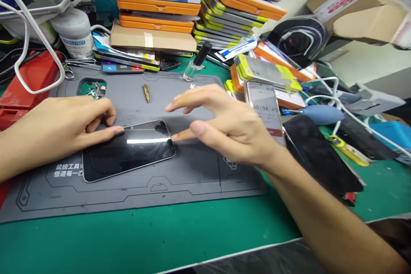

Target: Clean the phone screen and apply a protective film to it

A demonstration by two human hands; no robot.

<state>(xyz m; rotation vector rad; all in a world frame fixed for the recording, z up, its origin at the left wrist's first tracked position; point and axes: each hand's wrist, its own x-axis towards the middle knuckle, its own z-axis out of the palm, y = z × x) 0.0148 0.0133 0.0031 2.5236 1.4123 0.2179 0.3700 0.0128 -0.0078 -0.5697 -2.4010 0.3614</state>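
A black smartphone (128, 154) lies face up on a grey work mat (105, 201), its dark screen reflecting a white strip of light. My left hand (83, 122) holds it at the far left edge, thumb on the screen's border and the other fingers curled beyond the edge. My right hand (224, 124) hovers at the right end with fingers spread. One of its fingertips touches the phone's right edge; the thumb and another finger stay in the air. Gold screwdriver bits (146, 93) and a small clear bottle with a black cap (193, 68) stand farther back.
A second phone (263, 109) showing a timer leans at the right. Stacked orange and yellow-green boxes (160, 6) line the back. A white paste jar (75, 34), a red case (28, 81) and a white cable are at left. A blue blower (323, 114) and yellow cutter (348, 150) lie right.
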